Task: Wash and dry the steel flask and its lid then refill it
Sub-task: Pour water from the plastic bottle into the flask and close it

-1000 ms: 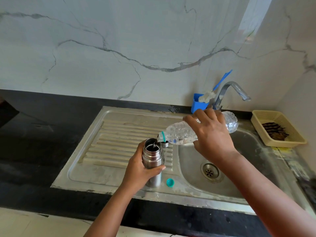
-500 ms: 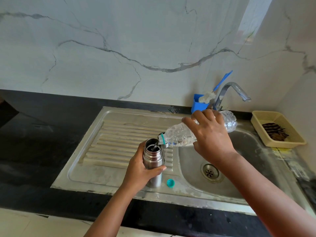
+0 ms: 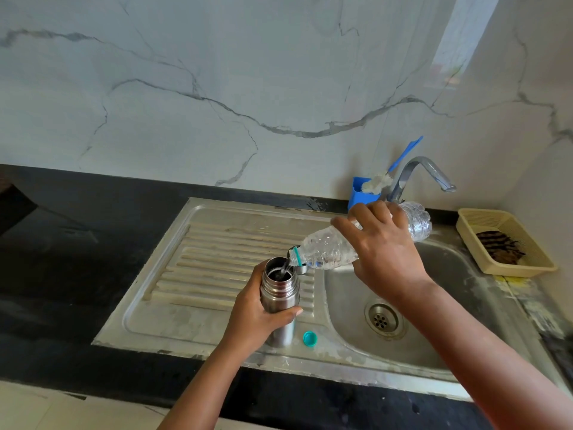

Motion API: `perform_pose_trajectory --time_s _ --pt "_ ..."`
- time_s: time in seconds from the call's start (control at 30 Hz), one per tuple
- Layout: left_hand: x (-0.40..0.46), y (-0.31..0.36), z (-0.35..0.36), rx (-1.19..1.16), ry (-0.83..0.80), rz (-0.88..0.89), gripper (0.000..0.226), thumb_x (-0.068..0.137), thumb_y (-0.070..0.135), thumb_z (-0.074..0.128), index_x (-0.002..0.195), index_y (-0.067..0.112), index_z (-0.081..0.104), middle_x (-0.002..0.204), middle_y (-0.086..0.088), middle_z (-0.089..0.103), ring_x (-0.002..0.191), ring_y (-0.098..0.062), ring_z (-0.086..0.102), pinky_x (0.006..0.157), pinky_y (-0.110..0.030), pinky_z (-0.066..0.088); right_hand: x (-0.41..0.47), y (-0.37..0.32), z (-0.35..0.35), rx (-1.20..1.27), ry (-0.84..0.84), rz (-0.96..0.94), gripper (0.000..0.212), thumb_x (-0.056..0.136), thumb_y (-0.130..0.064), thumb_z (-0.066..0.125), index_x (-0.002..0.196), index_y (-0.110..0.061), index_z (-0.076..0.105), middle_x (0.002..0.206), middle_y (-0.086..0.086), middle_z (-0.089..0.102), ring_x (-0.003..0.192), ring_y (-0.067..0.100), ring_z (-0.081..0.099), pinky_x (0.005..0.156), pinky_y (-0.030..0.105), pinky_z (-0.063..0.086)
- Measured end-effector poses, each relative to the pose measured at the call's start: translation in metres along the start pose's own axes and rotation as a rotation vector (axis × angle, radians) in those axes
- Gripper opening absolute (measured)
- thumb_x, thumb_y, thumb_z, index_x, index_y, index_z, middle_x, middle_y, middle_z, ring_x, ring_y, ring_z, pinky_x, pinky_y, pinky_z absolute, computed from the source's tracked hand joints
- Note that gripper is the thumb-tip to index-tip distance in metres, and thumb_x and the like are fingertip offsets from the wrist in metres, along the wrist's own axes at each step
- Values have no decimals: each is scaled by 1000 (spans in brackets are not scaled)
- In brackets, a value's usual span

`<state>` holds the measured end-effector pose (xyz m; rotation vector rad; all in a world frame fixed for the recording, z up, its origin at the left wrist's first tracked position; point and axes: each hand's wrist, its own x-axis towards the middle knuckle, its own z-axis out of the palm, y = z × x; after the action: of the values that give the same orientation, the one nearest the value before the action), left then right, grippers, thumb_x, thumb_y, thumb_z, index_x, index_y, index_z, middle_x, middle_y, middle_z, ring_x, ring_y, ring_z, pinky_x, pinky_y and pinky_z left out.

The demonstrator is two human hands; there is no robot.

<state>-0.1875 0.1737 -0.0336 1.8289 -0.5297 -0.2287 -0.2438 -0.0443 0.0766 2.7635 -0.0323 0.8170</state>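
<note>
Head: steel flask (image 3: pixel 280 297) upright; bottle (image 3: pixel 328 251) neck tilted down-left.

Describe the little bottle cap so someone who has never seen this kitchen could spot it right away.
Start at the steel sink unit set in the black counter. On its front edge, just right of the steel flask that the left hand holds, lies the bottle cap. It is the only small teal round thing on the bare metal.
</note>
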Motion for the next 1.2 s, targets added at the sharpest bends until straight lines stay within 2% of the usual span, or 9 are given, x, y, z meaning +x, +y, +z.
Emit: perform_pose_trajectory --time_s 0.63,0.83,1.1,1.2 --pt "-1 -2 0 -2 -2 -4 80 65 22 93 127 43 46 114 21 68 106 -4 66 86 -18 52 6 3 1 -2 53 -37 64 50 11 67 109 -14 64 99 11 58 94 35 49 91 56 43" --pt "0 0 0 -1 1 0 79 65 19 92 126 42 47 112 23 67 104 -2 66 84 -14 51 7 6 0 -6 73 -49 63 51 12 64 109 -12 64 99 12 58 94 37 52 92 57 41" --pt "-1 -1 0 -7 -1 -1 79 66 18 92 127 40 47 113 22 68 105 -3 66 87 -20 52 5 5 2 -2 100 -51 59 55 9 50 108 -12 64 99 12 58 95 34 45 95 56 40" --pt "0 -1 0 -7 -3 0 79 66 19 92 127 41 47 113 21 68 105 -4 66 88 -24 53 5 5 3 1 108 -46 59 55 10 52 108 -12 64 99 12 58 95 33 44 95 56 41"
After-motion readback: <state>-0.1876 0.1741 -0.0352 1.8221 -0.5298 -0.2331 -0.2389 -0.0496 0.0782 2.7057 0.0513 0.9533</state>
